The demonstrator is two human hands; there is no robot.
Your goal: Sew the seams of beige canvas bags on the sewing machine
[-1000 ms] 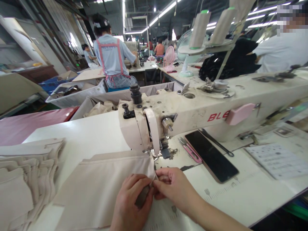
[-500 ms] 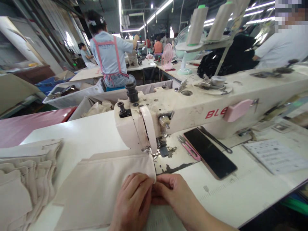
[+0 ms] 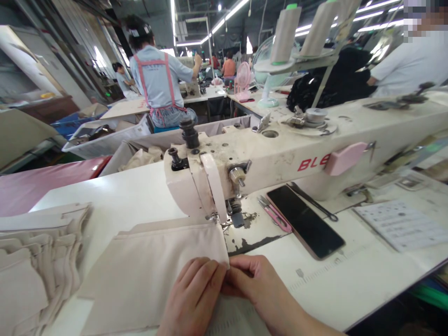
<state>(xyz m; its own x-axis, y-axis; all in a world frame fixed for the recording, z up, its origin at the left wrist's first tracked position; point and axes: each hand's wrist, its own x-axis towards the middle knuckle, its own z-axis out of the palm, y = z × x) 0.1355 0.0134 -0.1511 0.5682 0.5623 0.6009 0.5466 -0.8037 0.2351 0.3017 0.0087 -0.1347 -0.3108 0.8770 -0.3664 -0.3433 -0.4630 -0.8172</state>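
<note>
- The left hand (image 3: 191, 298) and right hand (image 3: 254, 284) meet fingertip to fingertip at the near right corner of a beige fabric panel (image 3: 150, 270), both closed in a pinch on its edge.
- The panel lies flat on the white surface (image 3: 350, 284), spreading left of the hands, its far corner under the needle of the sewing machine (image 3: 280, 158) just beyond them.
- Right of the hands, beside the needle plate, lie pink thread snips (image 3: 276, 217) and a dark phone (image 3: 306, 221); farther right, a printed sheet (image 3: 402, 226).
- Well left of the hands sits a stack of cut beige pieces (image 3: 35, 261).
- Beyond the machine, a person in a pink-strapped apron (image 3: 157, 79) works with their back turned.
</note>
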